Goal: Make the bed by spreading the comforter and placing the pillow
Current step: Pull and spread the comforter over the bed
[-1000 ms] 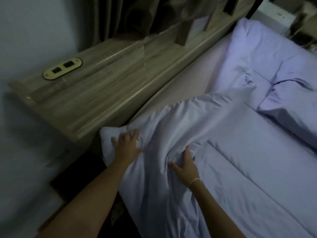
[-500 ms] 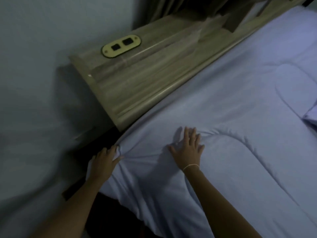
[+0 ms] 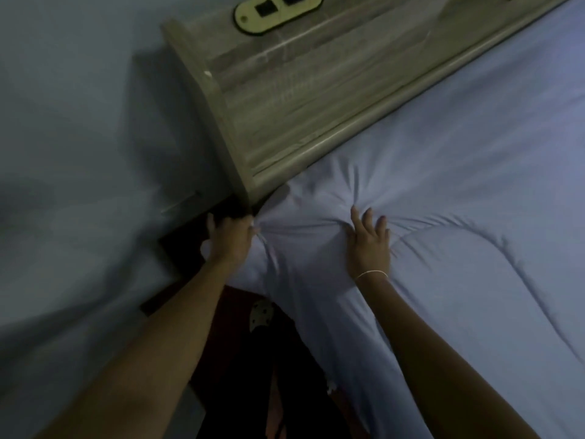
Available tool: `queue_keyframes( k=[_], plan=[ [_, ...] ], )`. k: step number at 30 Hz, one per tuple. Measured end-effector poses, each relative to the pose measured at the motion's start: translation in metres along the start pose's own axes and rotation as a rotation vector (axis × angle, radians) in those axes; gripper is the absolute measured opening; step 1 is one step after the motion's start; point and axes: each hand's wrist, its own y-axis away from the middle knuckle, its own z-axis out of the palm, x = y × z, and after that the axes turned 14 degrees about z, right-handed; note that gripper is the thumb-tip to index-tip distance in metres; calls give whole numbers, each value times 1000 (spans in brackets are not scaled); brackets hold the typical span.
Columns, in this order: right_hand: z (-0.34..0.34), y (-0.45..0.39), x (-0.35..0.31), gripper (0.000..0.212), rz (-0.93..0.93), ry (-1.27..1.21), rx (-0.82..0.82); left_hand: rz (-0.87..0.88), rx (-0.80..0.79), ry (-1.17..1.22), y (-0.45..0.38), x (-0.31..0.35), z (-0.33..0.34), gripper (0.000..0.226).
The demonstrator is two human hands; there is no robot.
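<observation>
Comforter [image 3: 459, 248], pale lavender, quilted with curved stitch lines — laid flat over the bed, covering the right and lower-right of the view, its upper edge running along the base of the headboard and its near corner hanging down over the mattress side. Left hand [image 3: 232, 240], at the corner of the bed just below the end of the headboard; fingers curled, gripping a bunched fold of the comforter's corner, with gathers radiating from the grip. Right hand [image 3: 368, 242], palm down on top of the comforter, near the left hand but apart from it; fingers straight and slightly spread, pressing into the fabric, holding nothing, creases fanning out above the fingertips toward the headboard. Thin pale bracelet [image 3: 372, 274], round the right wrist. Headboard [image 3: 300, 99], grey-brown wood-grain ledge, running diagonally from centre-left to upper right, its end panel meeting the bed corner. Oval brass-coloured socket plate [image 3: 277, 9], set into the top of the headboard ledge, with two dark square openings, partly cut off by the upper edge. Wall [image 3: 79, 122], plain, pale blue-grey, at left. Dark floor gap [image 3: 186, 248], between wall and bed beneath the left forearm; dark patterned cloth below it, detail too dim to tell. No pillow in view.
</observation>
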Motion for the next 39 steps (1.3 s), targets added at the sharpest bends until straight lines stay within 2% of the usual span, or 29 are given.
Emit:
queue_keyframes(
  k=[4,8,9,11,12,14,16,18,21,22,24,26,27,29,30,32,34,37,39],
  plan=[
    [13,13,-34,47,-29,-10,-13,-51,70,-82,-5,-68,5,29],
    [9,12,-30,60,-135,-43,-85,-157,99,-172,5,-62,26,12],
    [4,12,-20,65,-176,-23,-51,-203,102,-148,7,-51,24,18],
    [1,19,9,71,-157,26,82,-244,125,-29,9,-30,23,43],
    [5,27,27,72,-121,39,133,-198,150,34,10,-17,22,53],
    [26,55,61,73,-129,109,145,26,211,74,12,10,24,59],
    [64,88,89,73,-279,225,94,251,169,44,12,31,32,63],
    [100,112,101,68,-452,316,81,346,34,5,6,38,42,70],
    [128,123,99,60,-564,433,114,350,-170,-30,-6,36,51,80],
    [129,125,98,59,-593,462,78,344,-209,-52,-10,35,50,83],
    [125,128,97,55,-737,475,-12,304,-253,-81,-13,36,45,87],
    [113,131,96,48,-885,392,-3,263,-230,-72,-10,45,40,93],
    [104,129,96,47,-866,324,48,259,-191,-62,-8,50,40,96],
    [90,122,102,51,-640,209,167,306,-122,-71,-3,55,43,95],
    [85,118,110,54,-527,213,207,337,-118,-88,-2,53,47,89],
    [89,120,129,58,-444,295,260,346,-168,-95,-6,46,52,77],
    [102,135,139,58,-455,315,238,331,-199,-82,-10,46,54,77],
    [111,176,144,61,-423,327,112,301,-110,-68,4,66,52,89],
    [106,203,165,75,-208,312,79,425,-8,-174,26,84,51,92]
  ],
)
